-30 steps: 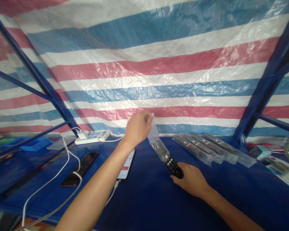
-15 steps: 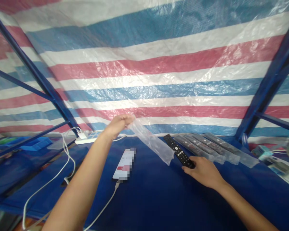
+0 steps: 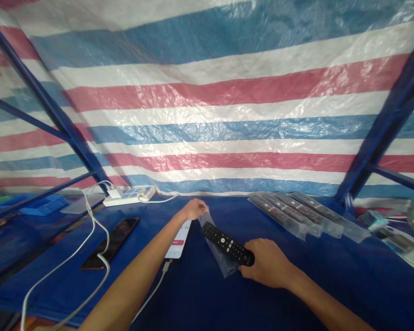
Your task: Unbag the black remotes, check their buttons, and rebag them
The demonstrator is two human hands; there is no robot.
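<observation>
My left hand (image 3: 195,209) pinches the upper end of a clear plastic bag (image 3: 224,266), which hangs down toward the blue tabletop. In my right hand (image 3: 267,262) is a black remote control (image 3: 227,244), gripped by its lower end with the buttons facing up. The remote lies across the front of the bag, its far end close to the fingers of my left hand. Whether any of it is inside the bag I cannot tell. Under my left forearm, a phone with a lit screen (image 3: 175,243) is partly hidden.
Several bagged remotes (image 3: 296,214) lie side by side at the back right. A dark phone (image 3: 112,243) rests at left beneath white cables (image 3: 93,220). Behind it stands a white power strip (image 3: 131,195). Blue frame posts (image 3: 376,133) rise on both sides before a striped sheet.
My left hand has come down and right with the bag. My right hand has brought the remote left and nearer, so it now overlaps the bag. The dark phone has come into view.
</observation>
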